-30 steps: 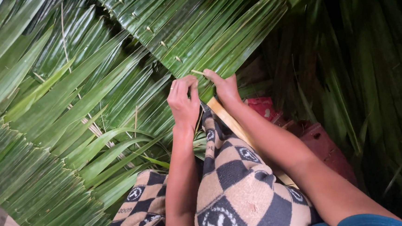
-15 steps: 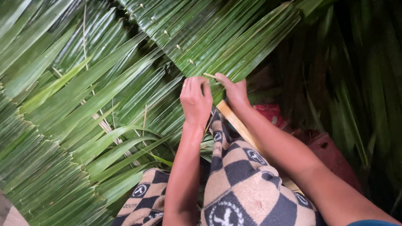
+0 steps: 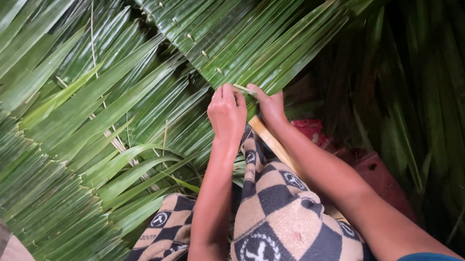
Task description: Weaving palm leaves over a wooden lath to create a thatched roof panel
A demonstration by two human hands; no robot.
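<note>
Palm-leaf panel (image 3: 237, 45): lower edge above knees. Left hand (image 3: 226, 113) pinches leaflets; right hand (image 3: 269, 107) grips thin sliver (image 3: 244, 88). Advice: keep leaflets overlapped, push sliver straight.

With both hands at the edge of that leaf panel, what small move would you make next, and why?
Probably push the thin sliver further through the folded leaves. The left hand and right hand pinch it at the panel's lower edge, and a row of similar pins already runs along the fold, so this one looks only partly in.
</note>
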